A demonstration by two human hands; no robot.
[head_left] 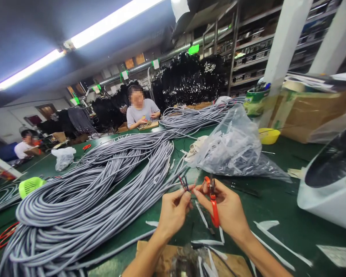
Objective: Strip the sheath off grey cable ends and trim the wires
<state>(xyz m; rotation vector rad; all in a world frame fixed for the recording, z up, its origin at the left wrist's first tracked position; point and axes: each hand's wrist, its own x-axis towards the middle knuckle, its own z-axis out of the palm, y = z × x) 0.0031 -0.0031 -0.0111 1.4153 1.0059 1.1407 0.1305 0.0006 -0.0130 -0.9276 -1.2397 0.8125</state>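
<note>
At the far left, loose scissors (7, 235) lie on the green table (268, 211), near a green basket (31, 187). Grey cables (83, 200) sprawl across the left and middle in long loops, probably laid so to spare them sharp bends, with loose ends reaching towards the hands.

The left hand (174, 213) is closed in a pinch, thumb against fingers, on a small bunch of thin coloured wires (185, 184). Their tips poke up above the thumb — a grip that seems meant to leave the ends free and steady. The wires sit at the middle of the view, between the two hands.

Just beside them, the right hand (229, 209) is half curled, with red-handled scissors (215, 213) tucked in the palm. Thumb and forefinger meet near a reddish wire; carrying the scissors this way likely frees those fingertips. Whether they grip it, I cannot tell.

Farther right, a clear bag (233, 150) slumps behind the hands, then come a yellow bowl (269, 135) and a white fan (328, 184), facing the work, perhaps for cooling.
</note>
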